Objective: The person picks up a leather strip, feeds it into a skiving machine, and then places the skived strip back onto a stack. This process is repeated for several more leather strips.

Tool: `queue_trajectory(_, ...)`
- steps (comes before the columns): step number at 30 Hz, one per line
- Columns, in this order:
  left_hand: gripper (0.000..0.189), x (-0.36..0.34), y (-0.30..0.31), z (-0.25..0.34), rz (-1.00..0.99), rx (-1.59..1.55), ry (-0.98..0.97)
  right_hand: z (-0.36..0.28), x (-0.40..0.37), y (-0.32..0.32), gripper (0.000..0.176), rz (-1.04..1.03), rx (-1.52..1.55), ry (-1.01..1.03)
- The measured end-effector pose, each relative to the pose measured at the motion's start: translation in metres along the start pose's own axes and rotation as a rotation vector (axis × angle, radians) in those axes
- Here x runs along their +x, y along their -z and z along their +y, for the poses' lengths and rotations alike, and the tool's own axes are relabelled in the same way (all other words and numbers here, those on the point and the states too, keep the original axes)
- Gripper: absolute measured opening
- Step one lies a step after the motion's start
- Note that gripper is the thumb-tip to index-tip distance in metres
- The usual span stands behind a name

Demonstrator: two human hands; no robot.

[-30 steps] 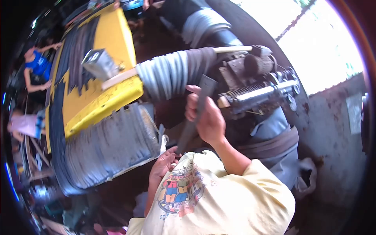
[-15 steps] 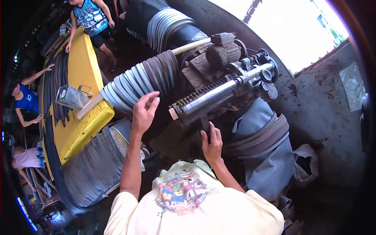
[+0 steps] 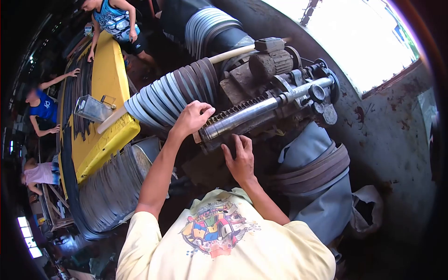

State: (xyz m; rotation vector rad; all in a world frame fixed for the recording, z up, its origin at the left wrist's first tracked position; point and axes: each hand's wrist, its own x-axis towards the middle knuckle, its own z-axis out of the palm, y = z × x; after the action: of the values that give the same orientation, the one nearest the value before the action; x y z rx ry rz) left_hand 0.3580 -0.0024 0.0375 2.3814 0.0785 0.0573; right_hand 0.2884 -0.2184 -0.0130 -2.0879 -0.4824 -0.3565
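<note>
A machine with a long shiny metal roller [image 3: 242,117] and a row of comb-like guide teeth [image 3: 235,110] lies ahead of me. My left hand [image 3: 192,118] is at the near end of the teeth, thumb and fingers drawn together in a pinch. Whatever it may hold is too small to make out. Below the roller is my right hand [image 3: 241,159], its thumb and fingers apart, fingertips close to the dark underside of the machine. Touch there cannot be told. Grey and brown strips [image 3: 175,91] hang coiled over a pale pole [image 3: 112,120] beyond my left hand.
A grimy motor [image 3: 270,64] sits behind the roller. On the yellow table [image 3: 105,70] lie dark strips [image 3: 79,93] and a metal box [image 3: 93,109]; several people stand around it. Wrapped grey sheeting [image 3: 322,196] is at right, a ribbed roll [image 3: 112,191] at left.
My left hand has moved from in front of the coiled strips to the guide teeth, its fingers closing. My right hand has shifted slightly left; the dark strip end by its fingertips no longer shows clearly.
</note>
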Motion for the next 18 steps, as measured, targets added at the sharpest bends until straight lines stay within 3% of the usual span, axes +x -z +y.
queue_trajectory(6,0.036,0.016,0.006,0.005,-0.222,0.057,0.151,0.006,-0.003,0.003,0.041,-0.020,-0.040,0.027)
queue_trajectory(8,0.035,0.020,0.008,0.003,-0.180,0.050,0.142,0.008,-0.002,0.003,0.041,-0.020,-0.030,0.028)
queue_trajectory(10,0.034,0.022,0.008,-0.002,0.044,0.121,-0.099,0.010,-0.003,0.003,0.040,-0.021,-0.023,0.022)
queue_trajectory(18,0.016,0.023,0.037,0.029,0.411,0.317,-0.402,0.014,0.000,0.004,0.040,-0.016,0.018,0.048)
